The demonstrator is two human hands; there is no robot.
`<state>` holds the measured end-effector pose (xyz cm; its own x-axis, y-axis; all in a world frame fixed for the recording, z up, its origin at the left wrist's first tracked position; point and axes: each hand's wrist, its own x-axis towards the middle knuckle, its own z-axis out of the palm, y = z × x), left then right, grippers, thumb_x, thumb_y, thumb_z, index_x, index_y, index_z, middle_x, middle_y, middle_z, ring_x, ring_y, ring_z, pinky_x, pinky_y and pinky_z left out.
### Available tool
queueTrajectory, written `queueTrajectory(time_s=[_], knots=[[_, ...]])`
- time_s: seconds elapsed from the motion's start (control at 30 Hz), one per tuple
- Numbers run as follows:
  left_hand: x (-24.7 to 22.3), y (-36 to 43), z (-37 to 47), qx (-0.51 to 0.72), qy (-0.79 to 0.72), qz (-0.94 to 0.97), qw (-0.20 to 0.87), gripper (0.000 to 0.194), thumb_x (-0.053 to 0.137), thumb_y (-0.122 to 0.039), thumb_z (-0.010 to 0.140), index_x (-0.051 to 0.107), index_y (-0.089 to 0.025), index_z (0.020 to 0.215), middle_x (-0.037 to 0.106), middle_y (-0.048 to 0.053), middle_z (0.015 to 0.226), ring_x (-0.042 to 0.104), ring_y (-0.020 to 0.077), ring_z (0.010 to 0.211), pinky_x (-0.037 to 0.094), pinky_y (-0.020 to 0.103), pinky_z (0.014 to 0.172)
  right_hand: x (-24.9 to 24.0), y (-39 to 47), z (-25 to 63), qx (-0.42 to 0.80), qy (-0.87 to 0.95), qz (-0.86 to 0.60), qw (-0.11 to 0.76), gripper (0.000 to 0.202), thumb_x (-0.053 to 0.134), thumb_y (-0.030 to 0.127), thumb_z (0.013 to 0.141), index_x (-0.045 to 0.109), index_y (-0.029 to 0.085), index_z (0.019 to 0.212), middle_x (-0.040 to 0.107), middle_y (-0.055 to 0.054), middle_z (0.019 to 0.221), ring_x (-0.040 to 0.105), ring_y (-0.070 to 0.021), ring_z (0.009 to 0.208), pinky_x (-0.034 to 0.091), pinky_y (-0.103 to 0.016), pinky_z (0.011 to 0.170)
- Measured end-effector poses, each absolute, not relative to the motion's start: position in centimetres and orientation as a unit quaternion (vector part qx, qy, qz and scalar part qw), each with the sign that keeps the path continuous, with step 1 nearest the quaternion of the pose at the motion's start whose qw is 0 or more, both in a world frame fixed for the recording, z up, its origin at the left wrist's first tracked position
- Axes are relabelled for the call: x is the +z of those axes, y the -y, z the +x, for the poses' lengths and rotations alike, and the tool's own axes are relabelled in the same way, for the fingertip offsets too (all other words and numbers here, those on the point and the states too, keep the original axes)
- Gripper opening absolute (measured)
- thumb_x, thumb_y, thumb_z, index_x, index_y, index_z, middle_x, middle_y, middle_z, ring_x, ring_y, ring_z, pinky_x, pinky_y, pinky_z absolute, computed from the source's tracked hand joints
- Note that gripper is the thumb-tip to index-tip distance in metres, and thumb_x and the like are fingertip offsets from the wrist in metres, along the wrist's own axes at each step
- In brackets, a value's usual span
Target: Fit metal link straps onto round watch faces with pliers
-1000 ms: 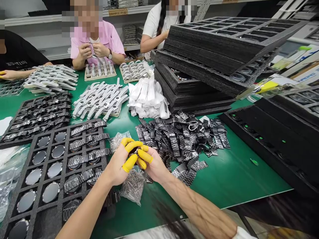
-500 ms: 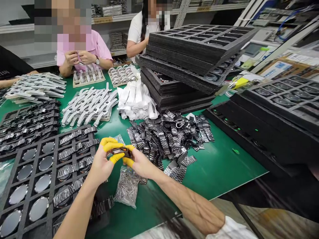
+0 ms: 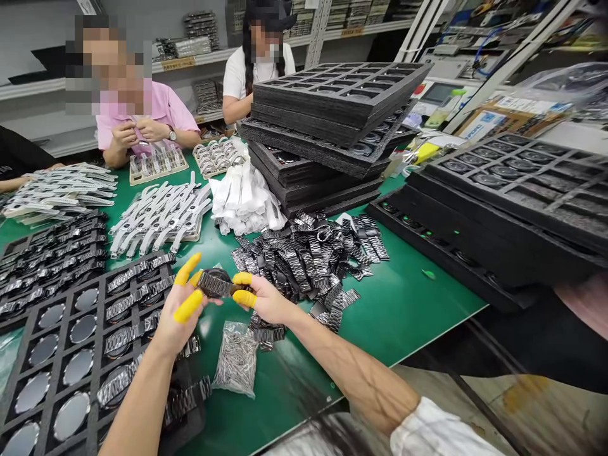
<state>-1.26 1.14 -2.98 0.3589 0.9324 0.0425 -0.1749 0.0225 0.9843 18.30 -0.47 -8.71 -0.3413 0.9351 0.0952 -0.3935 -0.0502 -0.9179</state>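
Observation:
Yellow covers sit on several fingertips of both my hands. My right hand pinches one end of a dark watch with a metal link band. My left hand is at the watch's other side, its thumb and forefinger spread apart, the watch lying against its fingers. Below them a clear bag of thin metal pins lies on the green table. Behind my right hand is a heap of black link bands. To the left stands a black foam tray with round watch heads, some with bands.
Tall stacks of black foam trays stand at the back, and more trays at the right. White watches and white wrapped pieces lie mid-table. Two people sit across; another person's arm shows far left.
The watch has turned so its band faces up. My left thumb and forefinger have opened away from it, while my right hand still grips its end. The camera view has shifted.

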Motion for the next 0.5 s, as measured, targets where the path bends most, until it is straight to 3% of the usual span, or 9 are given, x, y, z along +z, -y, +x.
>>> queueTrajectory(time_s=[0.07, 0.13, 0.2, 0.27, 0.37, 0.43, 0.5], knots=[[-2.6, -1.1, -0.8, 0.425, -0.421, 0.549, 0.584, 0.075, 0.082, -0.049, 0.085, 0.053, -0.024, 0.149, 0.071, 0.006, 0.100, 0.068, 0.0190, 0.082, 0.063, 0.033, 0.074, -8.4, 0.8, 18.2, 0.639, 0.534, -0.305, 0.463, 0.053, 0.073, 0.073, 0.086, 0.061, 0.023, 0.096, 0.049, 0.008, 0.066, 0.042, -0.0115, 0.057, 0.037, -0.027, 0.057], [-1.8, -1.1, -0.8, 0.410, -0.469, 0.580, 0.525, 0.067, 0.084, -0.044, 0.082, 0.059, -0.021, 0.140, 0.070, 0.005, 0.100, 0.069, 0.0193, 0.086, 0.063, 0.033, 0.079, -8.0, 0.8, 18.5, 0.593, 0.584, -0.326, 0.448, 0.047, 0.061, 0.069, 0.097, 0.062, 0.023, 0.102, 0.056, 0.003, 0.074, 0.051, -0.0147, 0.065, 0.045, -0.029, 0.064], [-0.4, -1.1, -1.3, 0.414, -0.495, 0.614, 0.456, 0.059, 0.081, -0.042, 0.084, 0.061, -0.021, 0.136, 0.069, 0.005, 0.105, 0.070, 0.0206, 0.094, 0.063, 0.035, 0.085, -7.4, 0.2, 19.8, 0.490, 0.622, -0.389, 0.470, 0.040, 0.053, 0.060, 0.104, 0.064, 0.023, 0.113, 0.068, -0.005, 0.097, 0.063, -0.0206, 0.087, 0.053, -0.036, 0.081], [1.4, -0.9, -2.6, 0.425, -0.518, 0.640, 0.377, 0.056, 0.079, -0.039, 0.087, 0.062, -0.023, 0.137, 0.069, 0.005, 0.108, 0.070, 0.0207, 0.097, 0.061, 0.036, 0.090, -6.7, -0.6, 22.1, 0.317, 0.643, -0.512, 0.473, 0.035, 0.052, 0.048, 0.106, 0.065, 0.022, 0.125, 0.068, -0.013, 0.123, 0.062, -0.0281, 0.116, 0.049, -0.045, 0.103], [3.7, 0.1, -5.9, 0.455, -0.551, 0.637, 0.290, 0.057, 0.080, -0.034, 0.085, 0.062, -0.024, 0.138, 0.071, 0.005, 0.109, 0.070, 0.0215, 0.099, 0.060, 0.037, 0.094, -6.3, -1.7, 26.1, 0.101, 0.598, -0.723, 0.330, 0.042, 0.060, 0.037, 0.099, 0.065, 0.009, 0.130, 0.062, -0.027, 0.137, 0.050, -0.0418, 0.133, 0.042, -0.056, 0.111], [4.4, 1.8, -8.4, 0.474, -0.570, 0.611, 0.278, 0.059, 0.083, -0.033, 0.083, 0.062, -0.024, 0.138, 0.074, 0.005, 0.110, 0.071, 0.0235, 0.103, 0.059, 0.040, 0.099, -6.5, -2.0, 28.0, 0.083, 0.583, -0.784, 0.196, 0.047, 0.059, 0.041, 0.099, 0.066, 0.006, 0.130, 0.064, -0.030, 0.133, 0.052, -0.0458, 0.129, 0.046, -0.057, 0.103], [4.2, 4.4, -10.7, 0.484, -0.598, 0.578, 0.273, 0.060, 0.084, -0.034, 0.082, 0.062, -0.024, 0.136, 0.076, 0.006, 0.110, 0.071, 0.0252, 0.109, 0.056, 0.043, 0.106, -7.2, -2.0, 28.9, 0.082, 0.587, -0.797, 0.115, 0.052, 0.055, 0.048, 0.101, 0.066, 0.006, 0.130, 0.067, -0.029, 0.126, 0.056, -0.0449, 0.122, 0.047, -0.054, 0.096]])
